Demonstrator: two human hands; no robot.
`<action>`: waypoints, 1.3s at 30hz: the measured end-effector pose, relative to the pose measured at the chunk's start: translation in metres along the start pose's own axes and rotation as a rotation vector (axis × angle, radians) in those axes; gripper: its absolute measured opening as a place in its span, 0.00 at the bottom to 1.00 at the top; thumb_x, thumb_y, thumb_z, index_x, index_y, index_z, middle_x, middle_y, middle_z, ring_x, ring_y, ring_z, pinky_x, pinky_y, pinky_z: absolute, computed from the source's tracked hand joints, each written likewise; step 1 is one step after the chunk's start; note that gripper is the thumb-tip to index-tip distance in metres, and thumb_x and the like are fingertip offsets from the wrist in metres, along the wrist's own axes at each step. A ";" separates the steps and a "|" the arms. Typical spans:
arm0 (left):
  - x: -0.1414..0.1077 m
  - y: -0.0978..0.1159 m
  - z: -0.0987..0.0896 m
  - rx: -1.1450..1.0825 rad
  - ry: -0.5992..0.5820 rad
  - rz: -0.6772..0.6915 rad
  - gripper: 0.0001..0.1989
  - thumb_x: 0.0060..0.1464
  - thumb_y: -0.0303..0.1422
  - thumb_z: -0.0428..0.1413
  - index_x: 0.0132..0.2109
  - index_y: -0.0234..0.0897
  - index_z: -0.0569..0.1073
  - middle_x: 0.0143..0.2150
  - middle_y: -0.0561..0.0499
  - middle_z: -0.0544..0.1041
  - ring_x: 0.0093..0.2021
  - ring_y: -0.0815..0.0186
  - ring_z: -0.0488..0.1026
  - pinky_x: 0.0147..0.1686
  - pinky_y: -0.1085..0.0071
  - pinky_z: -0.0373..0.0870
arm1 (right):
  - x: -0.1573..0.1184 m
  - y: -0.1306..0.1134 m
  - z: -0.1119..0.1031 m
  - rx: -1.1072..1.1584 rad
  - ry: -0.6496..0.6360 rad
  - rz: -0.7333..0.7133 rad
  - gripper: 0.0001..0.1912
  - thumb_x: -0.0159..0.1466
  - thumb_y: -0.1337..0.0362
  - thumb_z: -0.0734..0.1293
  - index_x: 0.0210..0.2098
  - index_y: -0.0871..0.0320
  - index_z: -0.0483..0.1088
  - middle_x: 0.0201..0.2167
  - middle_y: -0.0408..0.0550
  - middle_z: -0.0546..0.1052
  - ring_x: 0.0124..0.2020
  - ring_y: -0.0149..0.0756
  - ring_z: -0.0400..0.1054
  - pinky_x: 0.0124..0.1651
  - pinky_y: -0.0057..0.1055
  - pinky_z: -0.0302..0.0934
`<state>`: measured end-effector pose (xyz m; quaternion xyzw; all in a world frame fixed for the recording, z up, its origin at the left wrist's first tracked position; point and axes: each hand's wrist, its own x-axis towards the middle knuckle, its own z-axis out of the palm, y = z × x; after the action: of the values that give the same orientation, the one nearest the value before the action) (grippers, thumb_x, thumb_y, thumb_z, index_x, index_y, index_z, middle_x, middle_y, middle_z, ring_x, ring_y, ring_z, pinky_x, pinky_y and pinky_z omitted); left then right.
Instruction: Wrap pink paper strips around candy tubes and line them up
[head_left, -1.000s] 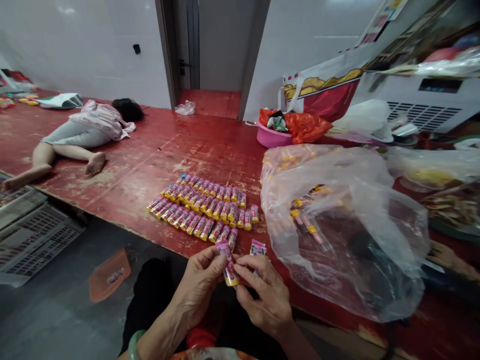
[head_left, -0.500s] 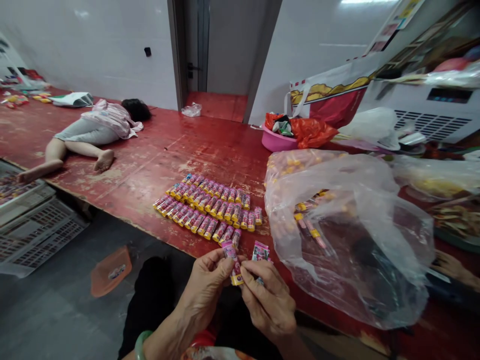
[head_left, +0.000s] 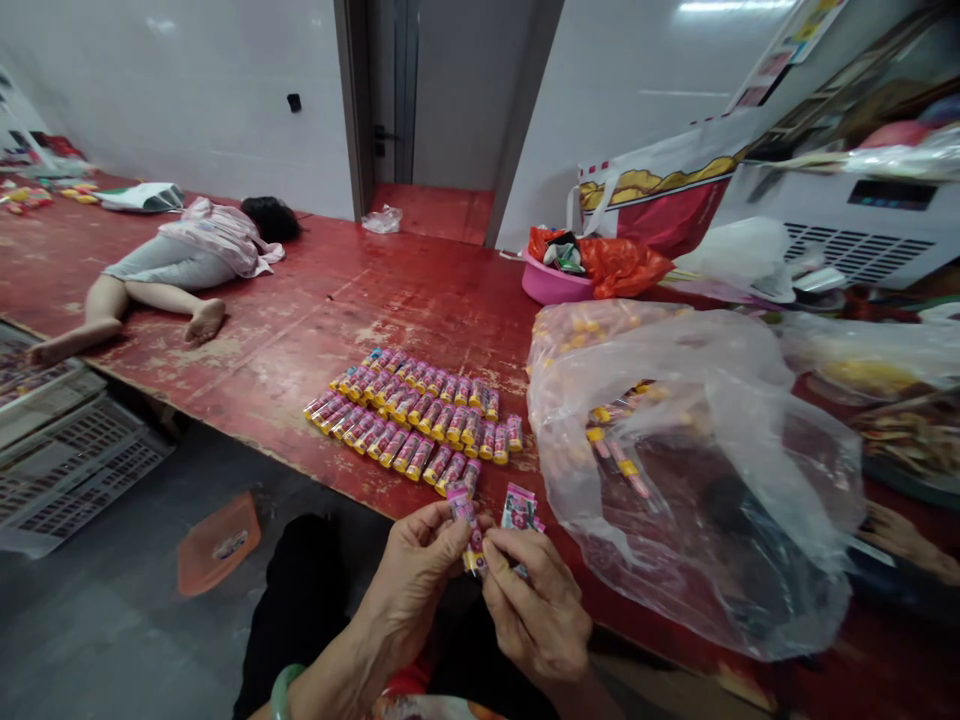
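Between my hands, over the table's front edge, is a small pink-labelled tube [head_left: 468,522] with a yellow end. My left hand [head_left: 420,550] is closed around its left side, the thumb lying on the label. The thumb and fingers of my right hand [head_left: 536,600] pinch the tube's lower right edge. Just behind my right hand lie pink printed labels or sachets [head_left: 519,506], partly covered by its fingers. Beyond my hands, similar pink-and-yellow tubes [head_left: 409,405] lie side by side in slanting rows on the red tabletop [head_left: 300,370].
A big clear plastic bag [head_left: 675,480] holding more such tubes spreads at the right. Behind it stands a pink basin [head_left: 555,285]. A person [head_left: 199,245] lies at the far left of the platform. Plastic crates [head_left: 90,460] and an orange stool [head_left: 219,545] stand below.
Both hands stay on the tube, with only slight finger movement. The right fingertips have shifted slightly along its lower edge. The view has moved a little.
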<state>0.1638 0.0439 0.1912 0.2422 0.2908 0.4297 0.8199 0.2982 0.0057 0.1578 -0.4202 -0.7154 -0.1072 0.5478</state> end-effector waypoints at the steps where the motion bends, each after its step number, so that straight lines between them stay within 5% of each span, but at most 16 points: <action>1: 0.000 0.000 0.000 0.000 -0.001 0.000 0.15 0.45 0.35 0.70 0.40 0.33 0.81 0.33 0.47 0.81 0.30 0.72 0.74 0.35 0.81 0.70 | 0.001 0.000 0.000 -0.002 0.000 0.001 0.20 0.64 0.77 0.63 0.52 0.58 0.72 0.38 0.53 0.76 0.38 0.39 0.72 0.36 0.34 0.72; 12: 0.004 0.002 -0.005 -0.058 -0.076 -0.021 0.11 0.53 0.34 0.65 0.43 0.34 0.80 0.34 0.47 0.81 0.34 0.68 0.78 0.38 0.77 0.73 | -0.001 0.005 -0.016 0.137 -0.043 0.135 0.20 0.62 0.78 0.67 0.53 0.60 0.69 0.46 0.55 0.72 0.46 0.44 0.68 0.48 0.45 0.65; 19: 0.002 0.000 -0.004 -0.049 -0.114 -0.022 0.09 0.56 0.31 0.63 0.44 0.35 0.80 0.36 0.48 0.82 0.36 0.71 0.77 0.41 0.80 0.71 | 0.003 -0.003 -0.015 0.081 -0.049 0.090 0.23 0.61 0.78 0.66 0.56 0.59 0.67 0.49 0.55 0.70 0.48 0.44 0.66 0.47 0.42 0.63; 25: -0.003 -0.001 -0.004 0.010 -0.205 -0.072 0.11 0.58 0.33 0.60 0.46 0.32 0.79 0.33 0.45 0.80 0.33 0.64 0.78 0.38 0.72 0.73 | 0.010 -0.004 -0.014 0.059 -0.235 0.122 0.33 0.62 0.74 0.62 0.66 0.62 0.54 0.62 0.61 0.59 0.61 0.54 0.56 0.58 0.54 0.55; 39: -0.001 -0.005 -0.011 0.006 -0.234 -0.096 0.12 0.60 0.33 0.57 0.47 0.30 0.78 0.30 0.45 0.78 0.30 0.66 0.77 0.32 0.77 0.71 | 0.000 0.003 -0.003 0.093 -0.277 0.149 0.34 0.59 0.73 0.60 0.65 0.65 0.55 0.59 0.56 0.64 0.62 0.52 0.55 0.64 0.53 0.50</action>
<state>0.1586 0.0417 0.1802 0.2787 0.2057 0.3579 0.8671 0.3026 0.0061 0.1580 -0.4571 -0.7551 0.0256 0.4692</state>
